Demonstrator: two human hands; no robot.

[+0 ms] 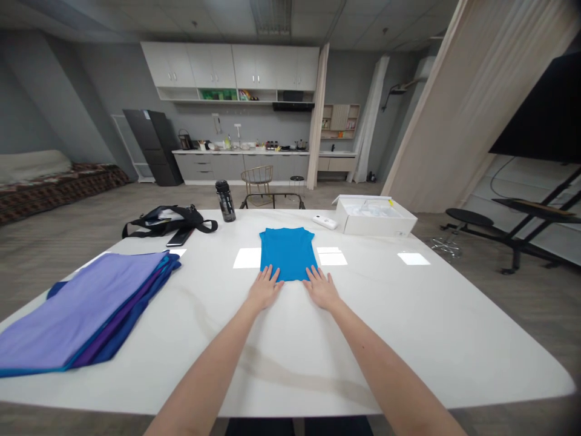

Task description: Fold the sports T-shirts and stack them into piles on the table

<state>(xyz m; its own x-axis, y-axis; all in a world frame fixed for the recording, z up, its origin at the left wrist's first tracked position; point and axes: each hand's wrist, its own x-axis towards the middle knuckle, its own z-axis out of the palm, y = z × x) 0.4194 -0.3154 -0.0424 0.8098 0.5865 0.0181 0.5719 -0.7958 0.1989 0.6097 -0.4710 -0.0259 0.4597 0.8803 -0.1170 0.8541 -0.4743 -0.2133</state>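
A blue folded garment, which looks like a T-shirt (287,251), lies flat on the white table (385,339) in front of me. Its near edge faces me, and small sleeve-like corners stick out at its far end. My left hand (265,287) rests flat with fingers spread on the near left corner of the cloth. On the near right corner lies my right hand (321,287), its fingers likewise stretched out. Neither hand grips the fabric. To the left is a stack of folded cloths (86,309), lilac on top with purple and blue layers beneath.
Along the far side stand a black bottle (226,201), a black bag (170,219), a phone (180,237), a small white device (324,222) and an open white box (376,217). A chair (271,200) is beyond the far edge. Ceiling lights reflect on the tabletop.
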